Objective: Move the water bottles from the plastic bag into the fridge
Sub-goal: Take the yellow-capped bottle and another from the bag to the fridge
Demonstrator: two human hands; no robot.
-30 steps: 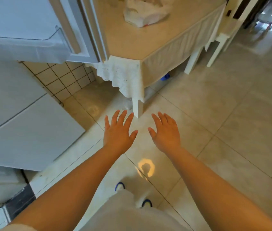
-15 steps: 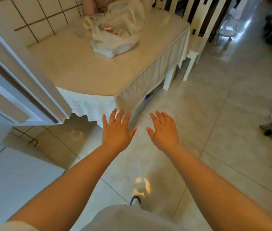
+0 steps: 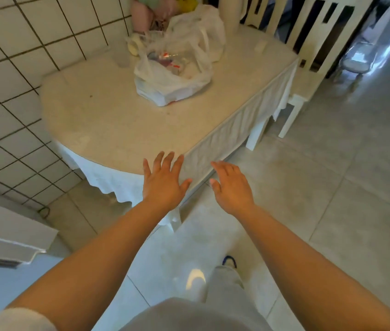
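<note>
1. Landmark: the cream oval table with a white frilled cloth [image 3: 108, 120]. All places below are relative to it.
2. Crumpled white translucent plastic bag [image 3: 172, 75] sits on the table's far half, mouth open upward. Clear bottles with red-and-white labels [image 3: 167, 59] show through the opening. Count unreadable; more than one, I'd say.
3. Left hand [image 3: 163, 182]: fingers spread and straight, palm down, holding nothing. It hovers over the table's near edge; contact with the cloth cannot be told.
4. Right hand [image 3: 232, 187]: fingers extended and relaxed, empty, just off the table's near corner, above the glossy grey floor tiles [image 3: 332, 187].
5. Both hands are well short of the bag. Neither touches it.
6. Fridge: a white appliance edge [image 3: 10, 244] shows to the near left of the table, probably the fridge or its door. Its interior is out of view, so bottles already inside cannot be checked.
7. Progress, as a judgement: bottles remain in the bag, so unloading is unfinished. How many are done is unknown.
8. Step in hand, likely: reach across the table to the bag for a bottle.
9. Left to do: grasp a bottle, lift it clear of the bag, carry it to the fridge, repeat until the bag is empty.
10. Risk: thin film could snag and drag along with a lifted bottle.
11. Other clutter: a second white bag [image 3: 209, 27] behind the first, a white slatted chair [image 3: 308, 44] at the table's far right.
</note>
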